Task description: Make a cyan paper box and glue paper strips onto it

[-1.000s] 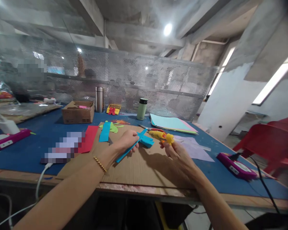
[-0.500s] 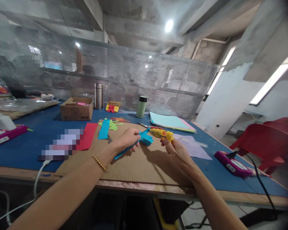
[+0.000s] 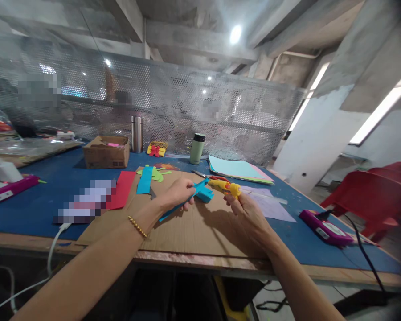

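Observation:
My left hand (image 3: 180, 195) pinches a folded blue paper piece (image 3: 203, 194) above the brown cardboard (image 3: 187, 236). In my right hand (image 3: 242, 207) is a yellow glue gun (image 3: 224, 186), its tip pointing left at the upper end of the blue paper. Whether the tip touches the paper, I cannot tell. A flat blue strip (image 3: 145, 180) and light green paper cutouts (image 3: 158, 174) lie at the cardboard's back left. Scissors with red handles (image 3: 217, 178) rest behind the glue gun.
A red sheet (image 3: 123, 190) lies left of my hands. Behind are a cardboard box (image 3: 106, 152), a steel flask (image 3: 137, 135) and a green bottle (image 3: 197, 149). Coloured sheets (image 3: 235, 168), a lilac sheet (image 3: 267, 205) and a purple power strip (image 3: 325, 228) lie to the right.
The glue gun has tilted slightly in my right hand, and its front end is nearer the blue paper. My left hand has hardly moved.

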Tool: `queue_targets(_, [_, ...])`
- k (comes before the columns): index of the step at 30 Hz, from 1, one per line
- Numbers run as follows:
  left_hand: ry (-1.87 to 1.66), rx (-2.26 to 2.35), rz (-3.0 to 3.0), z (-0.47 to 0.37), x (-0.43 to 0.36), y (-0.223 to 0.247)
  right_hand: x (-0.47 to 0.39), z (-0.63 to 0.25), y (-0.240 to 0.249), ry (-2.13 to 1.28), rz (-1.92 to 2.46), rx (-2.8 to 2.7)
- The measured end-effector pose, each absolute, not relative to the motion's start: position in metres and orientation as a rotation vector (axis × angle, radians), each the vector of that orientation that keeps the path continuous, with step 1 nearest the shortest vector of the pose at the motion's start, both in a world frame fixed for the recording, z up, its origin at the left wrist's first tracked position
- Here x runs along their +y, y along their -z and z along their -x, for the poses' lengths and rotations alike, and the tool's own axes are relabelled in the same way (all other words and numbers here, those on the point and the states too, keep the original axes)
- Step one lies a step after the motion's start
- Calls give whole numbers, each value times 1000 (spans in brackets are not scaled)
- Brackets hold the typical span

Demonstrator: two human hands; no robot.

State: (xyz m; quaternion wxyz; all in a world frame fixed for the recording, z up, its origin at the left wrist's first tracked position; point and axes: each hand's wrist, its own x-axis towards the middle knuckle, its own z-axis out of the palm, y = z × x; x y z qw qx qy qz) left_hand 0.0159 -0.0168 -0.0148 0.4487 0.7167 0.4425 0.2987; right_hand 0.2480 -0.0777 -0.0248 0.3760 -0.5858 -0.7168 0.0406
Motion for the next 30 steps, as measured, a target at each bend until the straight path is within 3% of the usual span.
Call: queue_targets(30, [-758, 1107, -1790, -14, -18, 13, -80, -247, 26, -98, 1475, -1839])
